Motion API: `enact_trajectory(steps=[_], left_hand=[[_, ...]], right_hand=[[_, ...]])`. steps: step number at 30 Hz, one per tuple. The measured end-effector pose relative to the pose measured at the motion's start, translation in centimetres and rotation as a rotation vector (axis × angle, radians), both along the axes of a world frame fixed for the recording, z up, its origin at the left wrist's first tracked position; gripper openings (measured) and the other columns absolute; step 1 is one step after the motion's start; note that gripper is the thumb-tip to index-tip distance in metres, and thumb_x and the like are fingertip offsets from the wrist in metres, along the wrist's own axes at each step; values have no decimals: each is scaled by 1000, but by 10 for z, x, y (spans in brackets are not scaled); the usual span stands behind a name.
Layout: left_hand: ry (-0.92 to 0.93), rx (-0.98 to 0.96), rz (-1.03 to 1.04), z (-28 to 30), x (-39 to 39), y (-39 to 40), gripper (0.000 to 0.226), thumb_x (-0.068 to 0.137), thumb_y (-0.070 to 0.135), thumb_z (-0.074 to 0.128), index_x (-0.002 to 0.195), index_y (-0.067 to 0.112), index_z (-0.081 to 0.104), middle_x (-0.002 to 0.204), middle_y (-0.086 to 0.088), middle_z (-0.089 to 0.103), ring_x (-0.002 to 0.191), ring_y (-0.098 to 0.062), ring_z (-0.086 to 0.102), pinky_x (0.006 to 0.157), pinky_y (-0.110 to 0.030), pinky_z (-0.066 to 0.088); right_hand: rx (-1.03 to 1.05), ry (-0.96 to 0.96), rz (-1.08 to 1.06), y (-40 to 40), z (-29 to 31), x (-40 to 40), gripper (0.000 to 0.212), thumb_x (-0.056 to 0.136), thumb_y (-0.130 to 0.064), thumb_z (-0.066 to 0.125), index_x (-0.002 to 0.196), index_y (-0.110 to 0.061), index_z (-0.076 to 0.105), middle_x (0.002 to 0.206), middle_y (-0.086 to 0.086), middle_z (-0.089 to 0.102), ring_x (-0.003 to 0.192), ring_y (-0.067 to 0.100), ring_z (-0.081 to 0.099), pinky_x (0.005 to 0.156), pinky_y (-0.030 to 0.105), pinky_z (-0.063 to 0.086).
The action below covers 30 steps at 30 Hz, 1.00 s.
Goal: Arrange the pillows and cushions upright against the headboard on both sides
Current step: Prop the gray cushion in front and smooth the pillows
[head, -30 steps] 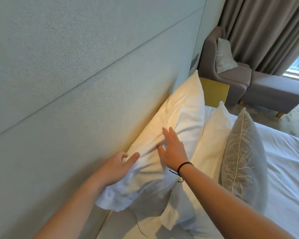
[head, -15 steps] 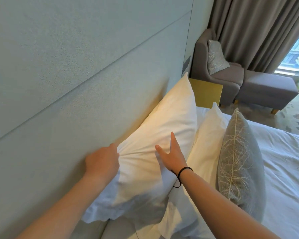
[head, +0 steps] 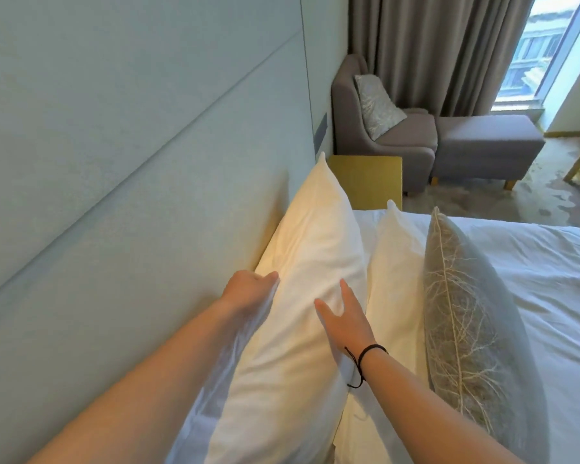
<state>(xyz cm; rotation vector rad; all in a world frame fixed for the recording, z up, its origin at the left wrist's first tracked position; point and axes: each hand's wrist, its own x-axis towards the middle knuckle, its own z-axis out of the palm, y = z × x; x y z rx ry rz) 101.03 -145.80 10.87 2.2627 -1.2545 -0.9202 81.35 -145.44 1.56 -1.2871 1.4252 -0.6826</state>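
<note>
Both hands, left (head: pixel 248 289) gripping, right (head: pixel 344 316) flat, hold a white pillow (head: pixel 302 296) against the padded headboard (head: pixel 131 195), armchair (head: pixel 382 128) beyond.

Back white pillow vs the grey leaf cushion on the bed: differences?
The back white pillow is plain white; the grey leaf cushion is grey with a pale branching leaf print.
The pillow leans on the headboard; the cushion stands farthest from it, in front of a second white pillow.
The left hand grips the pillow's edge and the right hand presses its face; nothing touches the cushion.
Both stand upright on the bed.
</note>
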Motion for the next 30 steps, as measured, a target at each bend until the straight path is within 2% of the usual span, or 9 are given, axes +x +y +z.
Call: enact_trajectory(steps=[2,4,6,9,12,14,18,24,30], left_hand=[[103,-55,28,-5,-11,-47,32,85,44,64,83,12,66,83,-3,66,84,-27,65,69,-28,47],[72,-110,-24,-9,-23,-90,48,88,42,66,123,12,58,122,-9,63,111,-26,60,90,-30,45],[-99,-194,-158,-16,-32,-125,53,92,39,61,138,20,45,139,-7,54,124,-26,53,98,-32,39],[-516,-240,-402,-20,-34,-165,36,97,32,44,133,35,42,126,-7,62,111,-31,59,81,-36,42],[-990,-296,-638,-6,-20,-186,39,86,7,45,120,27,45,97,-11,68,82,-34,64,63,-35,40],[-1202,-297,-692,5,-2,-193,39,83,0,48,116,23,45,84,-8,66,70,-32,63,54,-32,34],[-1455,-212,-728,7,23,-191,31,91,6,46,118,21,47,88,-4,67,77,-28,69,56,-31,33],[-1373,-122,-633,-4,20,-190,24,90,1,44,108,17,47,79,-3,57,70,-29,62,57,-34,33],[-958,-118,-488,-20,13,-150,25,101,28,34,121,19,44,110,-16,59,100,-41,61,72,-43,38]], right_hand=[[-5,-31,-45,-11,-4,4,84,85,-65,52,151,-42,7,161,-16,9,146,7,15,114,32,22],[-29,-52,-81,-21,-11,7,83,85,-65,51,151,-43,7,161,-17,9,146,4,13,116,31,20],[-60,-60,-114,-29,-20,8,81,84,-67,50,150,-46,8,160,-20,9,145,1,12,117,31,19],[-85,-50,-153,-40,-31,12,80,82,-71,48,148,-49,8,159,-23,10,144,-1,13,118,32,20],[-86,-58,-164,-46,-35,16,78,84,-70,48,147,-52,6,159,-24,6,144,-2,10,117,29,18],[-70,-62,-150,-46,-36,24,79,84,-71,47,148,-51,6,159,-23,4,145,-2,8,118,31,16],[-55,14,-103,-39,-33,44,75,87,-69,41,150,-43,12,161,-18,0,147,3,-2,121,42,10],[-6,50,-75,-14,-34,32,75,88,-70,40,151,-43,11,160,-20,-2,147,3,-5,121,43,9],[42,31,-55,10,-23,23,76,88,-70,39,151,-42,9,161,-17,-3,147,4,0,120,44,14]])
